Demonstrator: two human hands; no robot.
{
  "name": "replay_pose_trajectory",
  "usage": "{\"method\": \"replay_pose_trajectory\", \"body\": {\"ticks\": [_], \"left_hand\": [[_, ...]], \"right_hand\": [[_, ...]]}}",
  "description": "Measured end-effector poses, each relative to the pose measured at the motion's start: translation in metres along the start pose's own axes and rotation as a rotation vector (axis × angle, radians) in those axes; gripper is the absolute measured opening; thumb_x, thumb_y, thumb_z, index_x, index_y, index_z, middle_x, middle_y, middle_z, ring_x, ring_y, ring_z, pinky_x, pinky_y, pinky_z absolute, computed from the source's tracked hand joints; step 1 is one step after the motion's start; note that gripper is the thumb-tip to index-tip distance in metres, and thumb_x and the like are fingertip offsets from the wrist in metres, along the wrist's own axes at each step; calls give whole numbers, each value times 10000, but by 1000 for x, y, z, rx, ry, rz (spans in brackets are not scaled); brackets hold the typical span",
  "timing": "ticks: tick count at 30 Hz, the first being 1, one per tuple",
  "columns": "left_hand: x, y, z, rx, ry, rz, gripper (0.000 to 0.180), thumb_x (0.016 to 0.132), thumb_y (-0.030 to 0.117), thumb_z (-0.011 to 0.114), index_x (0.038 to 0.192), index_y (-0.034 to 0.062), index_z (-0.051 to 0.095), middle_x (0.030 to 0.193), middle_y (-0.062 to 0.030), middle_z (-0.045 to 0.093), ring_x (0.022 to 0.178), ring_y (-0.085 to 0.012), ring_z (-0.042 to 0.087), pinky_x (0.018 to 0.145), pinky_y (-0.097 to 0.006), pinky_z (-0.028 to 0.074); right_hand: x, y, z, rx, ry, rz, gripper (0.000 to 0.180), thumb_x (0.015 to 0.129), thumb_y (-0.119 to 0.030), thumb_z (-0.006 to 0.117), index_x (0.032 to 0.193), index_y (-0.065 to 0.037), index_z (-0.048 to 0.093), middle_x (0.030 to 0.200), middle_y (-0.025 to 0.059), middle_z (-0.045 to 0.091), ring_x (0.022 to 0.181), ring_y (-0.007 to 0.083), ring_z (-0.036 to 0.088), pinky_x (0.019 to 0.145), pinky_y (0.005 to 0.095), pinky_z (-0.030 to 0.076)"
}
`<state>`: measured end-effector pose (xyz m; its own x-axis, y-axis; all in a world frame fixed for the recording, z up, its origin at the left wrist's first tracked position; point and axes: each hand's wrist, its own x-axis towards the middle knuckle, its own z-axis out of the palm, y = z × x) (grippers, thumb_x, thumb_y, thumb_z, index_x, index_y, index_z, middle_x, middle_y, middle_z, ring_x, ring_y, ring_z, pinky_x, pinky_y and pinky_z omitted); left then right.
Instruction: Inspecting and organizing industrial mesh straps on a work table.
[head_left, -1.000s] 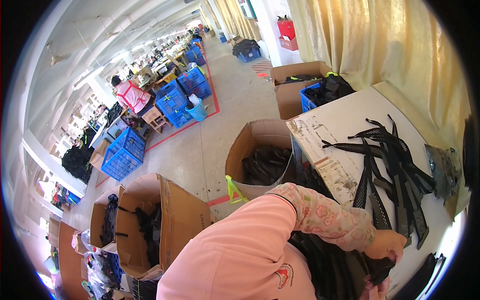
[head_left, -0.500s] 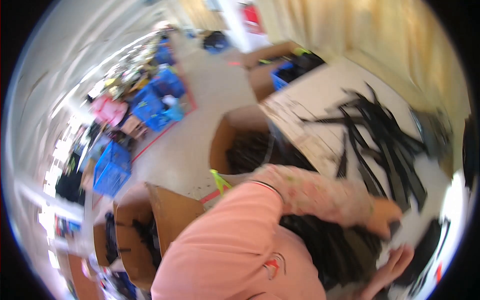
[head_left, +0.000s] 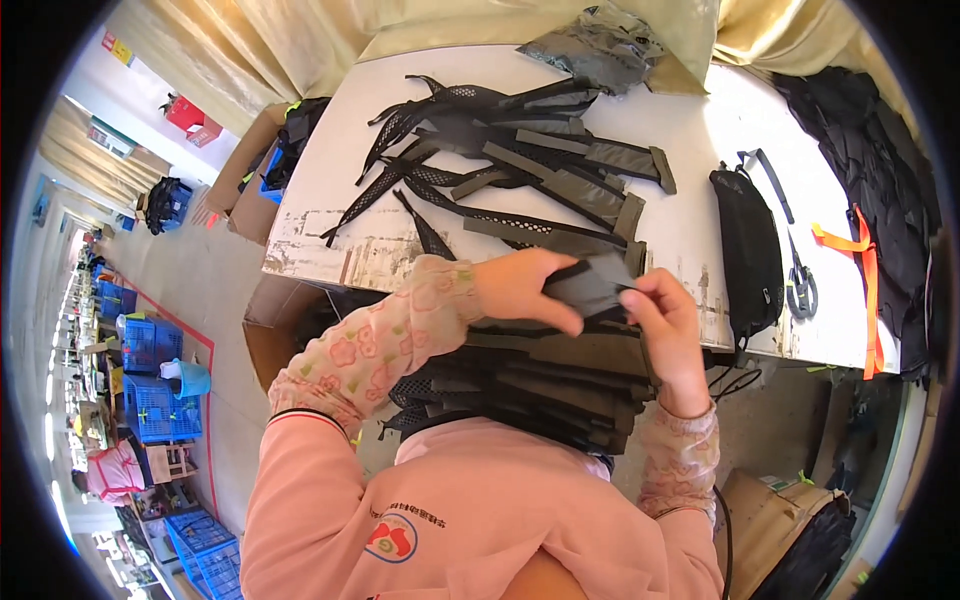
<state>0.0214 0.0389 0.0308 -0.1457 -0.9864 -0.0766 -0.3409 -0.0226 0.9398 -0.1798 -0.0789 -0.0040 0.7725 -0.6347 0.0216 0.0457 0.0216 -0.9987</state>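
Note:
A dark grey fabric piece point(head_left: 590, 284) is stretched between my hands above the table's front edge. My left hand point(head_left: 520, 288) grips its left side with the thumb along the front. At its right corner my right hand point(head_left: 662, 318) pinches the edge between thumb and fingers. Just below, a thick stack of black and grey fabric pieces with mesh ends point(head_left: 540, 365) lies across my lap. On the white table point(head_left: 320, 225), in front of my hands, similar black mesh strips with grey bands point(head_left: 480, 140) are spread in a loose pile.
A black pouch point(head_left: 745, 255) and a thin black strap lie on the table's right part. Farther right are a heap of black fabric point(head_left: 860, 190) and an orange strap point(head_left: 862, 290). A clear plastic bag point(head_left: 590, 50) rests at the back. Cardboard boxes point(head_left: 262, 165) stand left; blue crates point(head_left: 152, 408) line the aisle.
My view has swung from the aisle on the left round to the table. My hands have come from the lower right to the middle, where both now hold the grey fabric piece.

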Motion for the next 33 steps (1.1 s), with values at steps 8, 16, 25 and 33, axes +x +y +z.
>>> {"method": "replay_pose_trajectory", "body": {"ticks": [8, 16, 25, 33], "left_hand": [[-71, 0, -62, 133, -224, -310, 451, 794, 364, 717, 1027, -6, 605, 860, -144, 650, 774, -206, 621, 690, -337, 469], [-45, -22, -43, 815, -35, -192, 439, 793, 404, 686, 1059, 72, 576, 989, -143, 593, 910, -322, 584, 778, -396, 473], [77, -81, 15, 879, 233, -46, 503, 744, 259, 721, 1172, 78, 528, 1037, -162, 551, 974, -360, 539, 844, -421, 448], [71, -21, 18, 329, 142, 85, 178, 824, 135, 661, 919, 15, 569, 754, -63, 571, 662, -145, 510, 631, -283, 425]], "right_hand": [[-41, -15, -55, -114, 114, 24, 188, 858, -124, 645, 730, -50, 528, 602, -48, 477, 557, 43, 409, 496, 212, 328], [-63, -5, -43, -887, -335, 162, 426, 770, -353, 710, 613, -2, 527, 594, 188, 515, 527, 361, 470, 492, 395, 384], [-45, -10, -33, -854, 151, -14, 323, 767, -340, 716, 794, -50, 576, 648, 111, 588, 590, 302, 576, 555, 385, 454], [-17, -23, -14, -1116, 575, -472, 433, 725, -206, 755, 1073, -57, 544, 1009, 147, 587, 892, 298, 587, 791, 362, 462]]}}
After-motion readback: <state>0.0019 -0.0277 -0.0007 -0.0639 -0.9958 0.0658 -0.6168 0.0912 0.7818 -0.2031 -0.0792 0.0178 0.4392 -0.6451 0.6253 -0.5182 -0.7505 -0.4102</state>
